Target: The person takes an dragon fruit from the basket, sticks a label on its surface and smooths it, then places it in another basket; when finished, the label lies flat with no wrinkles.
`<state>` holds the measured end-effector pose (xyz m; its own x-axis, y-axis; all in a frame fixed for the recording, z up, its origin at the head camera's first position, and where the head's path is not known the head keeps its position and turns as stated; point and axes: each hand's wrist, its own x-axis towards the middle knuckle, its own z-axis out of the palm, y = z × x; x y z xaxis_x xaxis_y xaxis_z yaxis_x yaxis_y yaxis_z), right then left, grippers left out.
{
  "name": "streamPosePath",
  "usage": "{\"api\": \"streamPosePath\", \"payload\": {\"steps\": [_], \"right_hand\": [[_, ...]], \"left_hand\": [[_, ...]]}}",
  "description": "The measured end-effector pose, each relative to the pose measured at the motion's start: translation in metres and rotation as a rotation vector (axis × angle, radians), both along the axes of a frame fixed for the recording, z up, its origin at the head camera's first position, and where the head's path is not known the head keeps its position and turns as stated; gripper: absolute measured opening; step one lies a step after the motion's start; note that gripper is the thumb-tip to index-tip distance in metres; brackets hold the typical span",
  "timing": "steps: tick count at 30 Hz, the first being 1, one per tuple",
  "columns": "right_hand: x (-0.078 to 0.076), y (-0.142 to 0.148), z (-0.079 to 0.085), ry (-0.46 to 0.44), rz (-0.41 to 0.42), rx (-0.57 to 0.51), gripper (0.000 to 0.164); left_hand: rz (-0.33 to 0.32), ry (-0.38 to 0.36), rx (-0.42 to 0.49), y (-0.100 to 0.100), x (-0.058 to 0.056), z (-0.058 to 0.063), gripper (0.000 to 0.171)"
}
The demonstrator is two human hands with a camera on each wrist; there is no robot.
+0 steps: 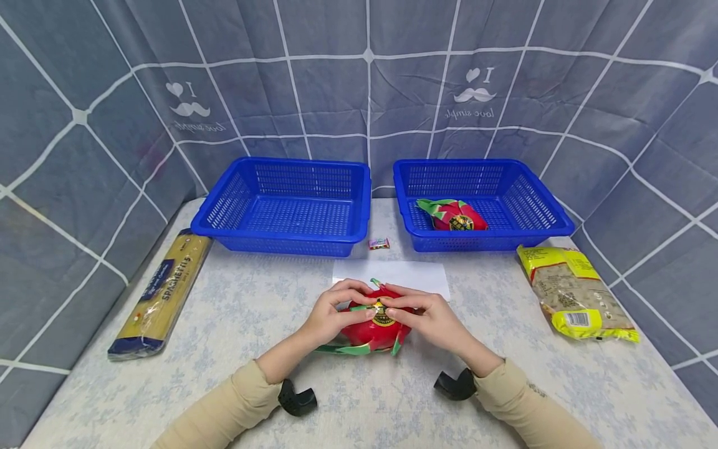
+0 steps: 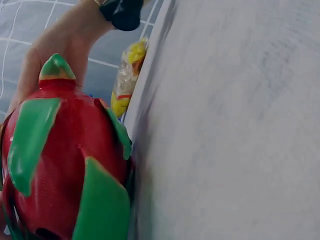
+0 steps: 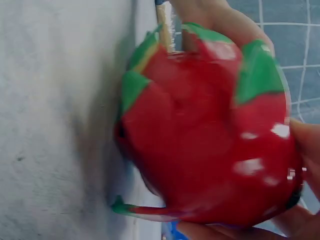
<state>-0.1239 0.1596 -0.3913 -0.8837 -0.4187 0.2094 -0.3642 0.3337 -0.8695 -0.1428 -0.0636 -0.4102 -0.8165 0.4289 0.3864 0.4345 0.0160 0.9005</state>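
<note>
A red dragon fruit (image 1: 359,333) with green-tipped scales lies on the table, a round black-and-gold sticker (image 1: 384,318) on its top. My left hand (image 1: 335,313) comes at it from the left, fingers bent over the top, thumb at the sticker's edge. From the other side my right hand (image 1: 430,317) grips it, with thumb and fingertips by the sticker. Whether the sticker is lifted is hidden by the fingers. Green scales of the dragon fruit (image 2: 55,165) face the left wrist view. In the right wrist view, my right hand (image 3: 306,150) curls about the dragon fruit (image 3: 200,135).
White paper (image 1: 415,274) lies partly behind the fruit. Beyond are a blue basket (image 1: 280,240), a small candy packet (image 1: 378,244), and another blue basket (image 1: 538,234) holding a second dragon fruit (image 1: 453,215). Spaghetti (image 1: 162,293) lies left, a yellow-ended bag (image 1: 574,293) right.
</note>
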Motion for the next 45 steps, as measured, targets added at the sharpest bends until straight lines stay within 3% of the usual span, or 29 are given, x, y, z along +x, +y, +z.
{"api": "streamPosePath", "payload": {"steps": [6,11,16,18,21,24,27,32,34,37,40,45], "right_hand": [[-0.002,0.005,0.001,-0.067,0.066,-0.004,0.029],[-0.001,0.005,-0.001,-0.034,0.074,0.033,0.036],[0.003,0.004,0.001,0.07,0.06,0.088,0.039],[0.005,0.003,0.002,0.088,0.06,0.101,0.04],[0.007,0.003,0.004,0.052,0.076,0.097,0.043],[0.006,0.002,0.005,-0.001,0.097,0.099,0.045],[0.005,0.003,0.003,-0.03,0.126,0.096,0.045],[0.001,0.008,0.0,-0.047,0.136,0.056,0.042],[-0.002,0.011,-0.001,-0.067,0.141,0.028,0.042],[-0.006,0.014,0.0,-0.104,0.153,-0.001,0.042],[-0.01,0.019,0.003,-0.134,0.169,-0.003,0.043],[-0.015,0.038,0.012,-0.181,0.221,0.019,0.042]], "left_hand": [[0.02,0.018,0.004,0.002,0.003,-0.002,0.017],[0.025,0.164,-0.013,0.002,0.01,0.008,0.023],[0.035,0.301,-0.122,0.003,0.019,0.023,0.029],[0.033,0.316,-0.144,0.003,0.021,0.026,0.03],[0.008,0.276,-0.116,0.003,0.022,0.027,0.026],[-0.029,0.225,-0.059,0.003,0.02,0.024,0.022],[-0.048,0.224,-0.024,0.002,0.013,0.01,0.022],[-0.02,0.427,-0.025,0.003,0.002,-0.014,0.031],[0.002,0.516,-0.029,0.004,0.0,-0.018,0.035],[0.03,0.583,-0.033,0.007,0.0,-0.018,0.037],[0.022,0.557,-0.042,0.009,0.006,-0.006,0.036],[-0.032,0.345,-0.07,0.008,0.016,0.016,0.031]]}}
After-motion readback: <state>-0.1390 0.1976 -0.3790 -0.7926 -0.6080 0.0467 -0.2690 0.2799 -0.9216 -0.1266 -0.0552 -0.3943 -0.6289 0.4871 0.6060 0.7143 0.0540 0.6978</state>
